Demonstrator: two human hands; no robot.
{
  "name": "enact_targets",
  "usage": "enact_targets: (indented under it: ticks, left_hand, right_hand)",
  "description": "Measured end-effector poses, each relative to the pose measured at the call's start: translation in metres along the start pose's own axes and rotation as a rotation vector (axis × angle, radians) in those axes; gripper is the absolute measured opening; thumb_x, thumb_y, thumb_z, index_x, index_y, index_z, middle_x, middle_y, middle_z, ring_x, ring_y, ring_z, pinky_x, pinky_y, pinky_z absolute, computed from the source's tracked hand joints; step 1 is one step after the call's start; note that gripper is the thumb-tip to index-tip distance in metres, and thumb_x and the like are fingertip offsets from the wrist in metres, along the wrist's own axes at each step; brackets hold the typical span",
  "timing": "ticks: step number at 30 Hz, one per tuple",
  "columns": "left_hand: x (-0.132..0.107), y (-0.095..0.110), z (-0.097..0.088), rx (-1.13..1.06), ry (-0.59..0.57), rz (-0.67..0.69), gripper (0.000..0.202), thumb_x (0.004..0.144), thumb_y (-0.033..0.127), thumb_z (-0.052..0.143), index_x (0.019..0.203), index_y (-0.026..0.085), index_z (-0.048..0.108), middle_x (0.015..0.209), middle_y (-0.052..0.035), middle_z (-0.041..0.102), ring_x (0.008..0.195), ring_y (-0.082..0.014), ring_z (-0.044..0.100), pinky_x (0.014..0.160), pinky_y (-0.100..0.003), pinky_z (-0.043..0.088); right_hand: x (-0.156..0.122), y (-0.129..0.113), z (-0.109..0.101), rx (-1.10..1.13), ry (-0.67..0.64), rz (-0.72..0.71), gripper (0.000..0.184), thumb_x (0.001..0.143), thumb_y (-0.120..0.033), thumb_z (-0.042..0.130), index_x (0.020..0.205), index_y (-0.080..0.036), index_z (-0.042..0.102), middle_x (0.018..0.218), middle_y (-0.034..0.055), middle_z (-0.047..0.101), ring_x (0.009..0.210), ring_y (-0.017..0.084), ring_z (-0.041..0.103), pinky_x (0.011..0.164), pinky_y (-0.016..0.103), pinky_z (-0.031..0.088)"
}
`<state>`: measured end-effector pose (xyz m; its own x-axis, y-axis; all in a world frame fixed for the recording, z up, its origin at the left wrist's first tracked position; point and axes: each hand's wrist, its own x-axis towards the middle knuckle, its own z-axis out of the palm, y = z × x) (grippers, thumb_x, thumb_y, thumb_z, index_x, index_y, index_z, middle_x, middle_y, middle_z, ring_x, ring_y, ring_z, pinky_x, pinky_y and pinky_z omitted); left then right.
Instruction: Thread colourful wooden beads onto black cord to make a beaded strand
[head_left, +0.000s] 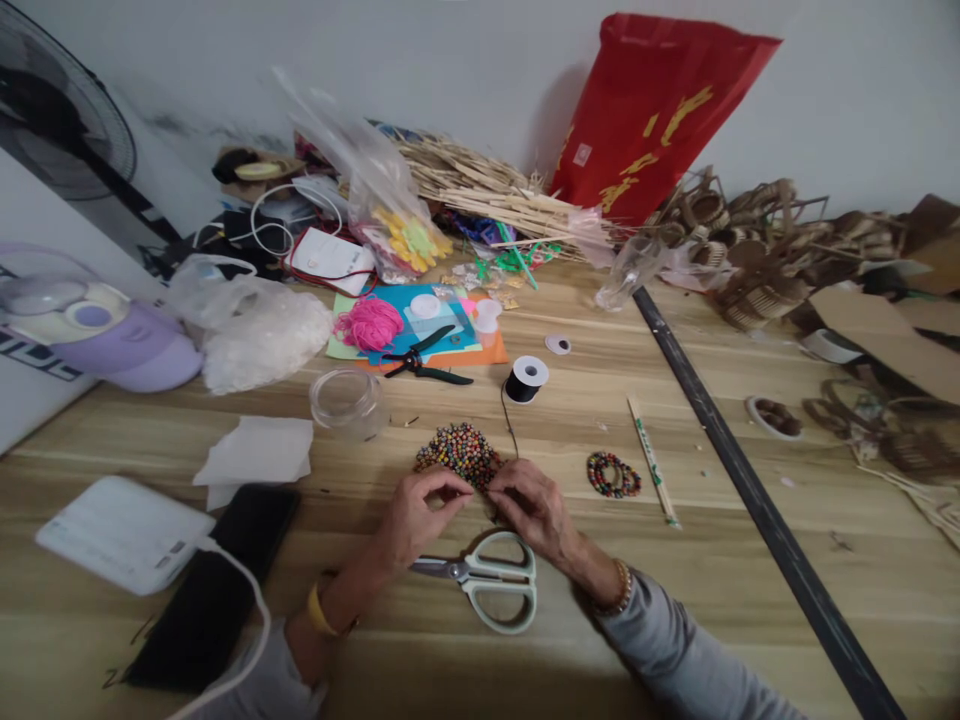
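My left hand [417, 515] and my right hand [531, 507] rest on the wooden table [720, 600], fingers pinched together at the near edge of a heap of small multicoloured beads [459, 452]. A thin black cord runs from the spool of black thread [526, 379] down toward my right hand's fingers. What each pinch holds is too small to name. Light green scissors [487, 580] lie just below both hands. A finished bead bracelet [613, 474] sits to the right of my right hand.
A clear jar [349, 403], black pliers [424, 366], pink yarn [369, 324], white tissue [257, 452], a black phone [214, 585] with a white power bank [120, 533], a chopstick [652, 460], a dark bar [742, 470], a red bag [645, 110] and woven baskets [757, 250] surround the work spot.
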<state>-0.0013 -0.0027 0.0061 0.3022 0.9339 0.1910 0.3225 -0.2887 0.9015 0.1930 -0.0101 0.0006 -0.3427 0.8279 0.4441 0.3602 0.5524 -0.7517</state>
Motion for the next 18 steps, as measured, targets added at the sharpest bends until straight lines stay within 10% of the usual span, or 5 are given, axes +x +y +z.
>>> enact_targets:
  ticks: [18]
  left_hand:
    - [0.0016, 0.0017, -0.0014, -0.144, -0.073, -0.172, 0.008, 0.071, 0.018, 0.066, 0.074, 0.014, 0.071, 0.073, -0.006, 0.075, 0.067, -0.0176, 0.068, 0.065, -0.026, 0.054]
  right_hand:
    - [-0.0017, -0.0003, 0.0009, -0.009, -0.066, -0.077, 0.007, 0.088, -0.018, 0.051, 0.084, -0.019, 0.056, 0.076, 0.0053, 0.06, 0.075, 0.018, 0.055, 0.07, 0.032, 0.046]
